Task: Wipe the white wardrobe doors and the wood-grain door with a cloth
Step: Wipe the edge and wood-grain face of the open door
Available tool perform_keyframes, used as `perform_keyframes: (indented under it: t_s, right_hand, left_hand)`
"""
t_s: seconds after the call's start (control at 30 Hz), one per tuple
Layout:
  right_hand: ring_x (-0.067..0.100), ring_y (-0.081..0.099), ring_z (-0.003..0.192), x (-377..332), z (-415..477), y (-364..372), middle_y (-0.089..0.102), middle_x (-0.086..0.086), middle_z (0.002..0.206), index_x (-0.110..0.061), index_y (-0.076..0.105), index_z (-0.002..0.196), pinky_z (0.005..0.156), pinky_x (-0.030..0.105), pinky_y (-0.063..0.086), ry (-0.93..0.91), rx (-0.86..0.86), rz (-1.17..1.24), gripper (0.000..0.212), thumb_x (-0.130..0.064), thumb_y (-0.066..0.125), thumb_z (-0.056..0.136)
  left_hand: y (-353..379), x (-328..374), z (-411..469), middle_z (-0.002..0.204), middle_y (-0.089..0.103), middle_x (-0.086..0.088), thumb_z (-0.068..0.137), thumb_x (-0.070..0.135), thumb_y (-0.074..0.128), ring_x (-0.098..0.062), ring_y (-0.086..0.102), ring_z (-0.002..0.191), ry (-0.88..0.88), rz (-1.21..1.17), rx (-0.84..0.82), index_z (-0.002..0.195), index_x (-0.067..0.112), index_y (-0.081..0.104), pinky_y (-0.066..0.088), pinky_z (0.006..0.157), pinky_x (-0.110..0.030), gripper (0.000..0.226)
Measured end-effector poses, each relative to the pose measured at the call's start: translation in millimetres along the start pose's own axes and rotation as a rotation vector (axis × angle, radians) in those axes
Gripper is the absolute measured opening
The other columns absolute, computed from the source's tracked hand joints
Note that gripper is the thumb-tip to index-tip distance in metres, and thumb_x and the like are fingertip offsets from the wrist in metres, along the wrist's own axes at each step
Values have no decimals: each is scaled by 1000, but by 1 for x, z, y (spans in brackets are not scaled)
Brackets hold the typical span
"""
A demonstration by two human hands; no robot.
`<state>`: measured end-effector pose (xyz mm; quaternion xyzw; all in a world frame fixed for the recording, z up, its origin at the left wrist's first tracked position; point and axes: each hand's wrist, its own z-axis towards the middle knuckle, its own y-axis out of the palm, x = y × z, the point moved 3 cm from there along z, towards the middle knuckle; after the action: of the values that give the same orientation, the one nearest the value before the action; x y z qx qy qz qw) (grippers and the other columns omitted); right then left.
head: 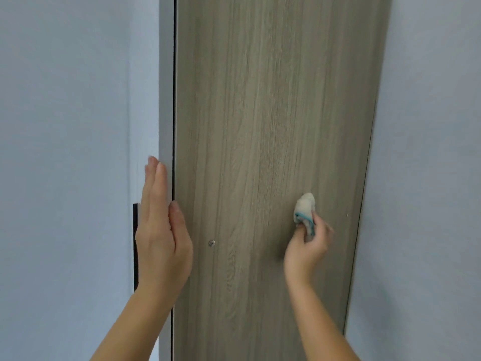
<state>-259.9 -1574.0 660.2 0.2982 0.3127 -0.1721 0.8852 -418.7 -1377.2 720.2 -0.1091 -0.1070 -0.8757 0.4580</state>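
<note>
While the right hand [307, 248] presses a bunched cloth [304, 207] to the wood-grain door [260, 113], the left hand [161, 230] stands flat at the door's L edge. R hand: fingers curled round the cloth, off-white w/ a teal hem, wadded into a lump that sticks up past the fingertips & touches the door face, lower R part, near but not at the R edge. Hand is a bit blurred. L hand: fingers straight, together, pointing up, holding nothing. They overlap the white frame strip [165, 87]; thumb lies over the door face just inside the edge. Can't tell if the palm actually touches. A thin dark gap [173, 100] runs betw. strip & door. A small screw head [211, 243] sits on the door betw. the hands, nearer the L one. Bare wood-grain spreads above the cloth to the top of view & across to the L edge. Pale blue-grey wall [65, 126] flanks both sides; a dark vertical strip [135, 243] shows just L of the L hand.
</note>
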Motion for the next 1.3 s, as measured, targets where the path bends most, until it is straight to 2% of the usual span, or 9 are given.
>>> perform_keyframes:
  t_s: [0.13,0.3,0.47,0.57,0.67,0.87,1.07,1.2,1.3]
  right_hand:
    - [19,57,101,-36,-62,14,48,-9,108,-4,65,113,88,15,46,-142,-82,70,37,13,60,80]
    - [16,58,101,-72,-130,16,52,3,107,-8,68,115,84,20,50,-238,-183,99,40,8,62,78]
    - [13,57,106,-79,-192,5,49,-3,115,-26,63,124,86,23,50,-313,-406,94,47,-1,62,84]
    - [17,57,111,-76,-207,1,49,0,118,-26,62,126,89,29,52,-320,-480,88,43,-5,62,88]
    - [18,58,111,-76,-205,-2,50,2,118,-22,64,122,87,33,54,-336,-482,64,37,-5,58,90]
    - [20,58,107,-58,-182,-7,51,5,116,-21,64,115,81,35,54,-352,-405,-1,52,14,56,79]
    - [21,58,105,-32,-143,-11,51,9,114,-19,65,112,76,40,54,-327,-311,19,56,21,57,75]
    - [0,51,108,-6,-98,-21,51,14,110,0,67,108,85,12,43,-301,-207,-18,42,23,57,74]
    - [6,53,104,28,-62,-31,50,13,110,7,65,107,89,14,43,-211,-128,-47,31,16,58,78]
  left_hand:
    - [-6,-10,-21,158,21,1,97,1,29,-9,17,147,-78,-20,-36,151,11,17,15,117,-17,57]
    - [-18,-27,-55,155,24,14,97,8,31,-2,19,145,-207,-55,-59,149,21,24,17,115,-13,54]
    - [-34,-42,-83,147,36,29,95,2,44,-5,29,142,-281,-213,-89,140,24,42,25,113,-15,50]
    - [-44,-53,-99,146,41,24,93,8,49,-7,32,141,-362,-252,-115,135,24,53,30,113,-20,45]
    - [-48,-56,-111,144,44,23,92,29,45,-7,35,140,-403,-253,-131,135,36,50,32,112,-23,44]
    - [-38,-52,-118,146,41,24,95,32,40,-4,34,139,-462,-218,-97,137,39,47,29,111,-14,43]
    - [-23,-50,-116,149,41,5,99,27,39,-14,36,140,-451,-228,-7,137,29,41,32,115,-40,39]
    - [-16,-51,-119,151,37,1,100,23,34,-20,35,141,-416,-178,44,137,32,36,31,113,-54,38]
    - [-11,-52,-122,151,38,-2,101,22,30,-23,38,139,-394,-79,77,137,37,33,33,110,-56,39]
